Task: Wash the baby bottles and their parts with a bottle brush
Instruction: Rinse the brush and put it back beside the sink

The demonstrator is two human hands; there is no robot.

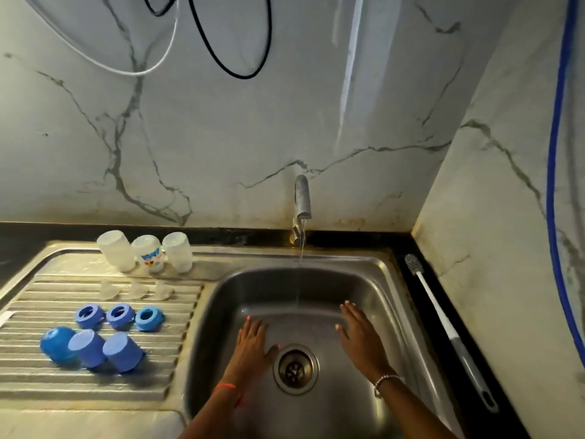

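Looks like a hand rinse near the running tap point(302, 198), low in the sink point(380, 280): left hand point(251, 342) and right hand point(361, 335) spread, fingers point(349, 312) straight, holding nothing. Upturned bottles point(145, 253), rings point(119, 316) and caps point(91, 348) at left on the drainboard point(28, 372); bottle brush point(443, 321) right, on the tabletop point(424, 280). Next, probably: reach right, grip brush.

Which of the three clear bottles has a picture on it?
The middle bottle: it bears a blue and red print, while the left bottle and right bottle are plain.
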